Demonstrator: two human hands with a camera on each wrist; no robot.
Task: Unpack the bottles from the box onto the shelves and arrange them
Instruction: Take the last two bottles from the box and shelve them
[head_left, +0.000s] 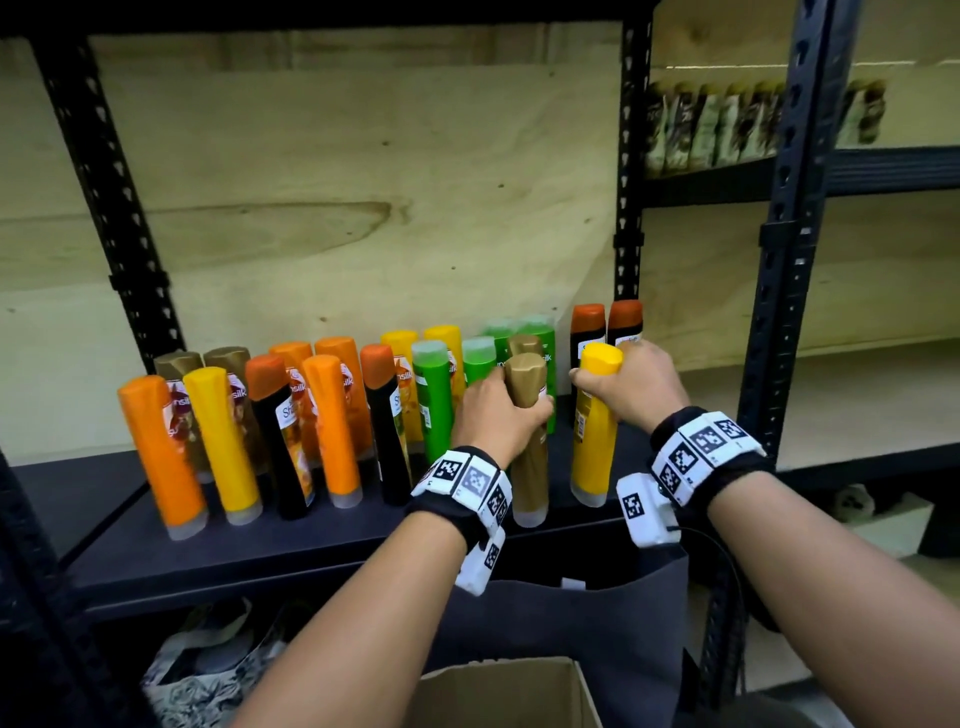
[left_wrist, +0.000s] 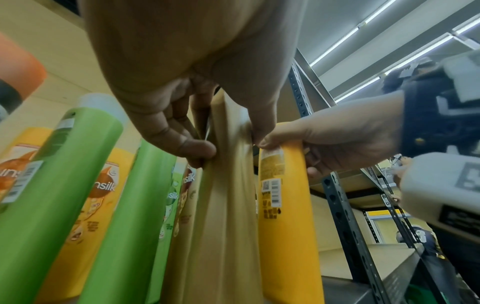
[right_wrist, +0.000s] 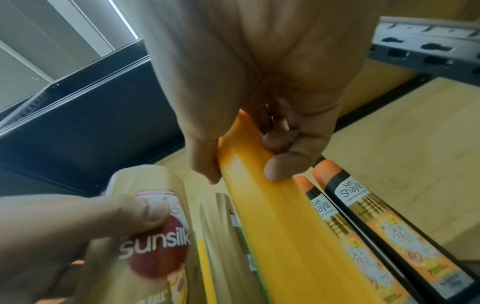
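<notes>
Head view, progress: many bottles already stand on the shelf (head_left: 104, 499); two more are being set at its right end, and the box (head_left: 511, 693) below is open, contents hidden.
Head view, hands: left hand (head_left: 496, 415) grips the gold bottle (head_left: 530, 441); right hand (head_left: 636, 387) grips the yellow bottle (head_left: 595, 431), just right of the gold one.
Left wrist view: fingers (left_wrist: 192, 148) curl around the gold bottle's ridged body, green bottles (left_wrist: 59, 185) to its left.
Right wrist view: fingers (right_wrist: 283, 166) wrap the smooth yellow bottle; black bottles with orange caps (right_wrist: 369, 216) stand to its right.
</notes>
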